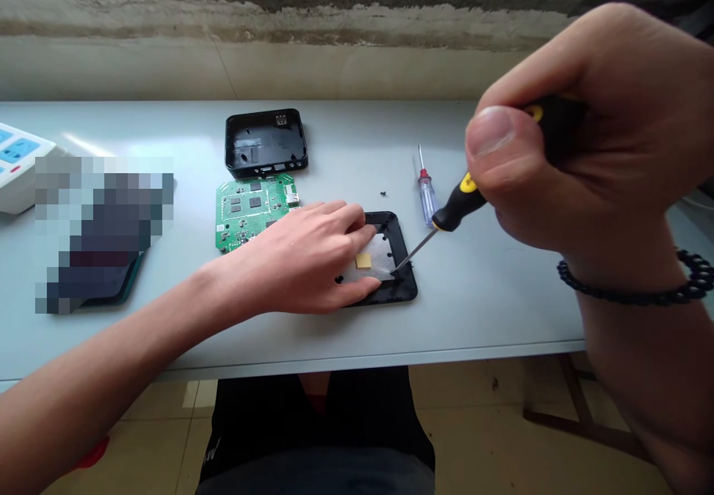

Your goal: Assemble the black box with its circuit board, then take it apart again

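My right hand (563, 131) is wrapped around the black and yellow handle of a screwdriver (458, 205). Its thin shaft slants down to the left, and the tip meets a corner of the metal plate in a black plastic cover (407, 285). Spread across that cover, my left hand (323, 253) holds it down against the table, thumb near the front edge and fingers near the back. A silvery metal plate (381, 257) with a small tan square pad (363, 261) lies inside the cover. My left hand hides the cover's left part.
A green circuit board (245, 212) lies behind my left forearm, below an open black case shell (262, 138). One small dark screw (383, 193) and a clear-handled screwdriver (427, 194) rest nearby. At left are a phone (120, 287), partly blurred out, and a white power strip (22, 175).
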Demonstrator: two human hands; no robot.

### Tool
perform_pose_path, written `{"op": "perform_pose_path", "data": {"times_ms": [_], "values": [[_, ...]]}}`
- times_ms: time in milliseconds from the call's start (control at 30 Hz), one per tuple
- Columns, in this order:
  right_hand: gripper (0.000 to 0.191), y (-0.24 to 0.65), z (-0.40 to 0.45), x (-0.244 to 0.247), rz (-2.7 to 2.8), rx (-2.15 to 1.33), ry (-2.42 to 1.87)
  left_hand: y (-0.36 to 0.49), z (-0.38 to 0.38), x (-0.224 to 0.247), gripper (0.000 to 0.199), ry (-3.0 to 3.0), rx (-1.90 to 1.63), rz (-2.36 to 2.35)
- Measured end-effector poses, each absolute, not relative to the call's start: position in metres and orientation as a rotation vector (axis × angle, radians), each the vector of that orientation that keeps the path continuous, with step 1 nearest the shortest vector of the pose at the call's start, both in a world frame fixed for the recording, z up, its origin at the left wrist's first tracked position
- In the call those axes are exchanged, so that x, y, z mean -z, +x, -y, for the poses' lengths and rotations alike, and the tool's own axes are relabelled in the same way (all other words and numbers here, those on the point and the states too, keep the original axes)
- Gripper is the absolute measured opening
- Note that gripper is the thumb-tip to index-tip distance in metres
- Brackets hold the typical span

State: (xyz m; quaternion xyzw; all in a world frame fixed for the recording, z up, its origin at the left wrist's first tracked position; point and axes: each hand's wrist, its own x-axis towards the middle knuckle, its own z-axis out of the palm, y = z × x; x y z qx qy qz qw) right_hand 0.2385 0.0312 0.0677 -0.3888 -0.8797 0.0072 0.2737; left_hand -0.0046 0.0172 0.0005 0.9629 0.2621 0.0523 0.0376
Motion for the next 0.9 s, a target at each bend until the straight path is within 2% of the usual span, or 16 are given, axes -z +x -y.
{"op": "perform_pose_path", "data": {"times_ms": [233, 400, 700, 900], "values": [[0.038, 0.234, -0.029, -0.064, 2.360, -0.001, -1.043, -0.004, -0.017, -0.002, 0.044, 2.955, -0.146, -0.809], [0.040, 0.223, -0.020, -0.048, 2.071, 0.156, -0.983, -0.004, -0.017, -0.003, 0.043, 2.954, -0.140, -0.820], [0.051, 0.228, -0.015, -0.052, 2.143, 0.087, -1.122, -0.003, -0.017, -0.004, 0.042, 2.947, -0.127, -0.823], [0.051, 0.228, -0.014, -0.055, 2.191, 0.032, -1.119, -0.004, -0.018, -0.003, 0.039, 2.942, -0.155, -0.807]]}}
